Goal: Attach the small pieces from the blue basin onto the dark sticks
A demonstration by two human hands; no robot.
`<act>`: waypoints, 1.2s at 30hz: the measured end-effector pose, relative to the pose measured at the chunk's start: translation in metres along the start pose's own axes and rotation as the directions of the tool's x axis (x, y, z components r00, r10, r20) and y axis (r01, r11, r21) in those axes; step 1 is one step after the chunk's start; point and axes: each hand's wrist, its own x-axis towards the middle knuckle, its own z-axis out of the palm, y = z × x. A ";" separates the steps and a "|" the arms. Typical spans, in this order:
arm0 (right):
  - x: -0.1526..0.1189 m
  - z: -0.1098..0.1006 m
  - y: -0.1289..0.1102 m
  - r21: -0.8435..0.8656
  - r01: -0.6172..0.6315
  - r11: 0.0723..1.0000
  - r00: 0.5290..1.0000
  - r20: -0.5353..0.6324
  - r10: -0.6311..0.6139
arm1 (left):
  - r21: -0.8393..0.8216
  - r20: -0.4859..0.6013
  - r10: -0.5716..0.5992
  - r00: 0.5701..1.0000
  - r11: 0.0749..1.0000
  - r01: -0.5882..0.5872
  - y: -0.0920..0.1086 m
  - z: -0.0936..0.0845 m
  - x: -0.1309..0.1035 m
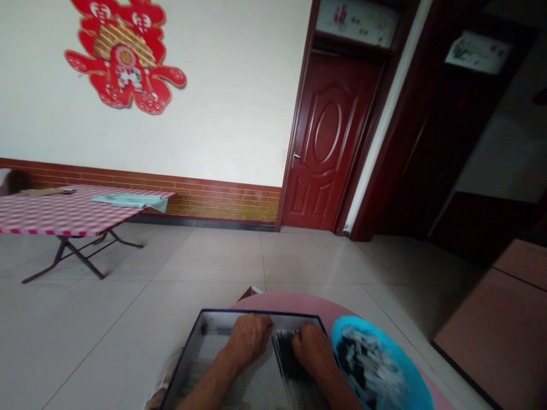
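Observation:
A shallow box (266, 312) with a dark rim and pale inside stands at the near edge of a pink round table (294, 302). Thin dark strips (284, 356) lie packed in its right part. My left hand (252, 337) is over the box's far middle, fingers curled at the left end of the strips. At the strips' right side is my right hand (311, 348), its fingers also pinched together. What either hand holds is too small and blurred to name. Beside the box on the right, a blue basin (410, 364) holds many white and black pieces (374, 364).
A folding table (47, 213) with a checked cover and a light green cloth (132, 200) stands at the far left. Brown furniture (499, 330) is at the right. Behind are a red door (329, 136) and a wall with a red decoration (128, 57).

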 end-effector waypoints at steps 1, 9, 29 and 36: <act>0.000 -0.002 0.000 0.015 0.009 1.000 1.000 -0.011 -0.009 | 0.005 0.013 -0.001 1.000 1.000 0.001 0.001 0.000 0.000; 0.005 -0.013 0.005 0.440 0.182 0.880 0.973 -0.208 -0.097 | 0.038 0.164 0.012 0.986 0.999 -0.018 -0.002 0.011 -0.002; 0.009 -0.016 0.008 0.704 0.366 0.608 0.915 -0.393 -0.097 | -0.016 0.247 0.083 0.966 0.997 -0.082 0.015 0.002 -0.005; 0.005 -0.020 0.005 0.637 0.419 0.647 0.900 -0.386 -0.203 | -0.280 0.374 0.210 0.903 0.954 -0.106 0.019 -0.013 -0.010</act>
